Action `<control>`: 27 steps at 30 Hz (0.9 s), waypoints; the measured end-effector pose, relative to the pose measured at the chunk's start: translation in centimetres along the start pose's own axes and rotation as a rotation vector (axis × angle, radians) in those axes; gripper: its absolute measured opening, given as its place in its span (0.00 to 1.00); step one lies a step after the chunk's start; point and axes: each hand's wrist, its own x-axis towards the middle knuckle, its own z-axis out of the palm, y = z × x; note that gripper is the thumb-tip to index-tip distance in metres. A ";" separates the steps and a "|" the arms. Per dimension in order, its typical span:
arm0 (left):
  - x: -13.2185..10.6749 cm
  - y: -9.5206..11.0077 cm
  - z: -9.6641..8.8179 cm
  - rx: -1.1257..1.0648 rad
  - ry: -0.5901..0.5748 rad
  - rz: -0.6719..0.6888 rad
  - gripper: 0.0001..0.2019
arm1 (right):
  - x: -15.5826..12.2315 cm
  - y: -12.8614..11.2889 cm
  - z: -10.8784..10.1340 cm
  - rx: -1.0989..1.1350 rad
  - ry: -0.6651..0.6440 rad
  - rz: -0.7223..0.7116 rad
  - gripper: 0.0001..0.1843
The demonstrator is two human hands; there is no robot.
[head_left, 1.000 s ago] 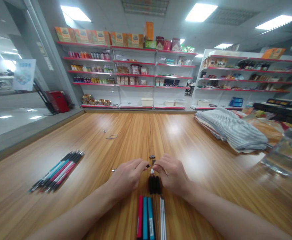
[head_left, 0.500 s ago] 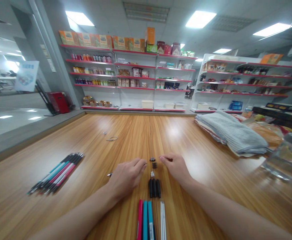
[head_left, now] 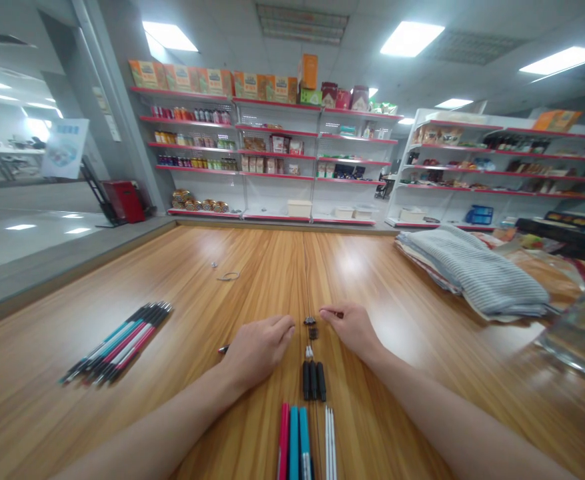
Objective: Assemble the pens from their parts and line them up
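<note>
My left hand [head_left: 261,347] is closed over the table, its fingers curled. A pen [head_left: 223,349] shows one dark, silvery end past the hand's left side; the rest is hidden in the grip. My right hand [head_left: 351,327] is pinched, and whatever its fingertips hold is too small to make out. Between the hands lie small dark parts [head_left: 310,321], tiny springs [head_left: 313,333] and small pale tips [head_left: 309,351]. Nearer me are three black grip sleeves [head_left: 313,381], red and teal pen barrels [head_left: 293,440] and thin white refills [head_left: 330,443].
At left on the wooden table lies a bundle of pens [head_left: 119,343]. Farther back sit a grey loop [head_left: 229,276] and a small bit [head_left: 214,265]. Folded striped cloths [head_left: 477,270] and a clear water container [head_left: 579,330] stand at right. Stocked shelves [head_left: 277,140] line the back.
The view has shifted slightly, so everything sits a little farther right. Both hands keep nearly the same pose and place beside the small parts.
</note>
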 end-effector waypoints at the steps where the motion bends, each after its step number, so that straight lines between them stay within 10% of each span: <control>1: -0.1 -0.1 0.1 -0.002 0.004 0.013 0.11 | 0.0 -0.1 0.0 -0.027 -0.003 -0.017 0.10; 27: -0.2 0.0 -0.8 0.106 -0.159 -0.036 0.15 | 0.1 -1.1 -0.4 -0.131 -0.091 -0.224 0.10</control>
